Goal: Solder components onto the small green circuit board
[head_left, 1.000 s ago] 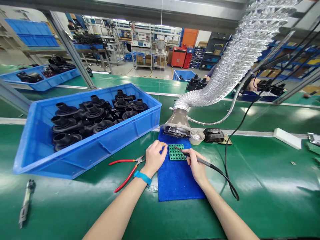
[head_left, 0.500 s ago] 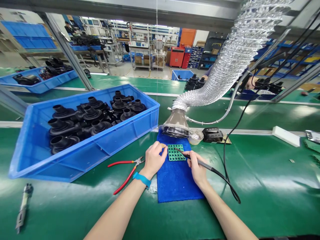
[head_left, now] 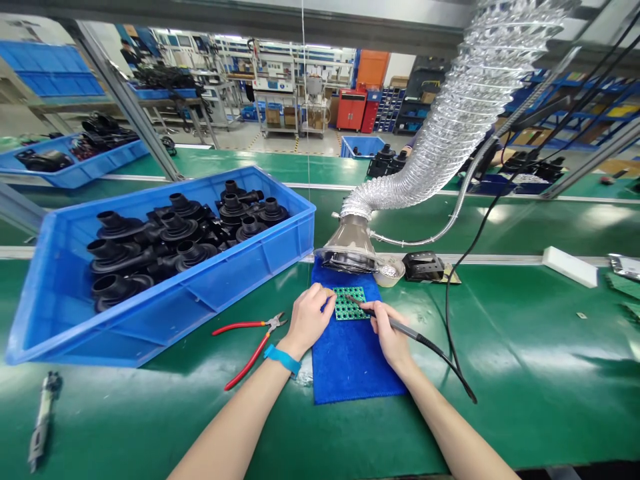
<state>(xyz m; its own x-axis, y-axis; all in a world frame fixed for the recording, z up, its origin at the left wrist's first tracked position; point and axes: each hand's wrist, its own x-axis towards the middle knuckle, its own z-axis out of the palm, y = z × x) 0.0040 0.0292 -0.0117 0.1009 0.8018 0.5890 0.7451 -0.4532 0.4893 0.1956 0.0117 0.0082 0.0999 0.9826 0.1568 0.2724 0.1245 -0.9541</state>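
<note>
A bin (head_left: 240, 280) of black parts (head_left: 175, 228) and a white block (head_left: 570, 267) sit on the table (head_left: 505, 353), a red cabinet (head_left: 351, 111) across the room.

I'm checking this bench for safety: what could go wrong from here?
If the corded tool in the right hand is hot, a slip off the green board might burn the left hand beside it. The tool's looping cable could snag and jerk it. Resting on a blue cloth, the board may shift.
</note>
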